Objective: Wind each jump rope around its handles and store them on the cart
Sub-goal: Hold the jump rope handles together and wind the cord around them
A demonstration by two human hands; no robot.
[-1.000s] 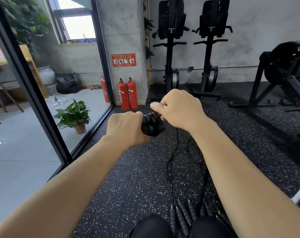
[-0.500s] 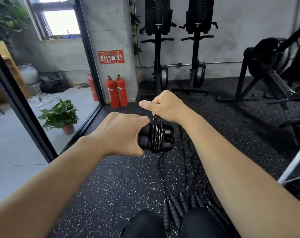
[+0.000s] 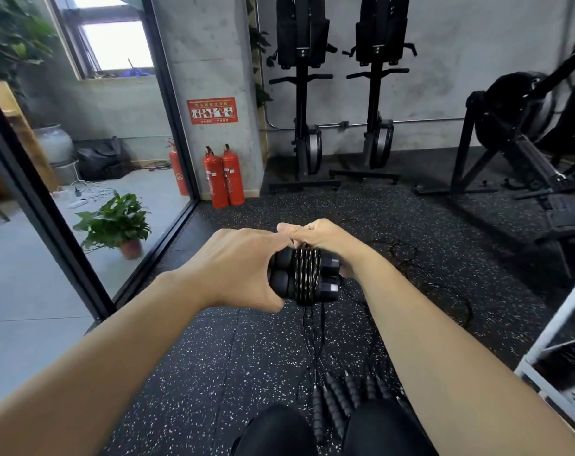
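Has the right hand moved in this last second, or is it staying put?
Yes. Against the red fire extinguishers, the right hand, pinching the rope, has dropped lower in view, nearer the handles the left hand grips.

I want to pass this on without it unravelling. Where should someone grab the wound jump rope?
Probably take the jump rope round its wrapped middle, coming from above. The two handles lie side by side and the cord coils across both there, so a grip over the coils pins everything together. The left hand covers the left ends, and the right hand pinches cord on top.
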